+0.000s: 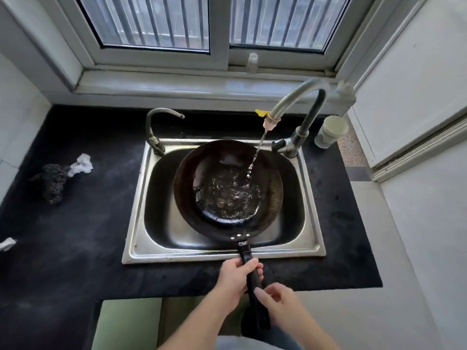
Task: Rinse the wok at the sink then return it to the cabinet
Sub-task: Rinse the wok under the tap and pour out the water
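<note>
Wok (227, 190) in sink (222, 255) under running water, handle (243, 253) pointing straight back from it. Left hand (235, 279) wraps handle nearest the sink; right hand (278, 299) behind, grip unclear, possibly only touching.

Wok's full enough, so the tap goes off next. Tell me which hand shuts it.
Right, probably. The left hand grips the handle and carries the wok; the right hand is loose at the handle, and the tap lever stands on the sink's right.

Counter (88, 248): black, holding steel sink (136, 223) sunk in mid.
Scrubber (53, 181): lying L of sink, touching white tissue wad (82, 165).
Scrap (7, 243): white, sitting at far L edge.
Cup (331, 131): standing R rear, near sink.
</note>
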